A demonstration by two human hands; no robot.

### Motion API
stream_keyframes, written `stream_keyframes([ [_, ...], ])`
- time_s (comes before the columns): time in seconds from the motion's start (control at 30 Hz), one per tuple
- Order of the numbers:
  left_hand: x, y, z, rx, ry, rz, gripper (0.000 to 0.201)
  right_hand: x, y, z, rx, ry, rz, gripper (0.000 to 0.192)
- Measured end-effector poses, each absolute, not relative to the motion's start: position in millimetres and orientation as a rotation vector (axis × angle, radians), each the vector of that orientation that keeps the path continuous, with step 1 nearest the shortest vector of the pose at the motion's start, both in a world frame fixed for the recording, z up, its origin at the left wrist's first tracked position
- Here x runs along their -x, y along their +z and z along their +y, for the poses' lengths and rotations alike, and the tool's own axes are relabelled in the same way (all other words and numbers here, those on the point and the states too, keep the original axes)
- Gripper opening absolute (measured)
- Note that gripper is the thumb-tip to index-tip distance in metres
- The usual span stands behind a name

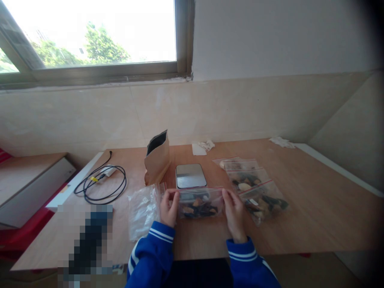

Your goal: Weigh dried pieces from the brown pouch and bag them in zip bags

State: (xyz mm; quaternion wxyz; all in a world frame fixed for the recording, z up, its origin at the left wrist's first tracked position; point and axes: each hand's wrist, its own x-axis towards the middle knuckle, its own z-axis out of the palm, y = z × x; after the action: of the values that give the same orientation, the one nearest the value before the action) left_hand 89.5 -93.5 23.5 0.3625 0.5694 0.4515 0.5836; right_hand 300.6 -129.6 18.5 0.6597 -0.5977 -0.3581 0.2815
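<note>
Both my hands pinch the top edge of a clear zip bag (201,210) with dark and brown dried pieces inside. My left hand (169,208) grips its left top corner, and my right hand (234,212) its right one. Just behind the bag lies a flat silver scale (191,176). Beside my left hand rest several clear, flat plastic bags (144,212). Close to my right hand lie more filled zip bags, the nearest one (265,202) holding brown and dark pieces. Whether the held bag's seal is closed I cannot tell.
A brown paper pouch (157,162) stands with its top open behind the flat bags. To the left lie a coiled black cable (105,184) and a blurred-out dark object (88,244). Crumpled white tissue (207,145) sits at the back of the wooden table (315,208), below a window.
</note>
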Motion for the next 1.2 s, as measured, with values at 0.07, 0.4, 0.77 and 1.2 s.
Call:
stream_keyframes([
  [0.07,-90.2,24.3,-94.5,-1.482,1.494,1.151,0.022,-298.0,22.4,-130.6,1.320,0.664,-0.808,0.038],
  [0.4,-90.6,24.5,-93.7,-1.525,1.494,1.154,0.016,-295.6,17.0,-128.4,1.256,0.722,-0.748,0.034],
  [0.77,-89.4,23.6,-94.2,-1.550,1.551,1.183,0.016,-295.7,16.5,-128.7,1.267,0.684,-0.706,0.032],
  [1.2,-90.8,25.1,-94.5,-1.546,1.507,1.130,0.017,-296.4,16.8,-129.6,1.209,0.715,-0.772,0.029],
])
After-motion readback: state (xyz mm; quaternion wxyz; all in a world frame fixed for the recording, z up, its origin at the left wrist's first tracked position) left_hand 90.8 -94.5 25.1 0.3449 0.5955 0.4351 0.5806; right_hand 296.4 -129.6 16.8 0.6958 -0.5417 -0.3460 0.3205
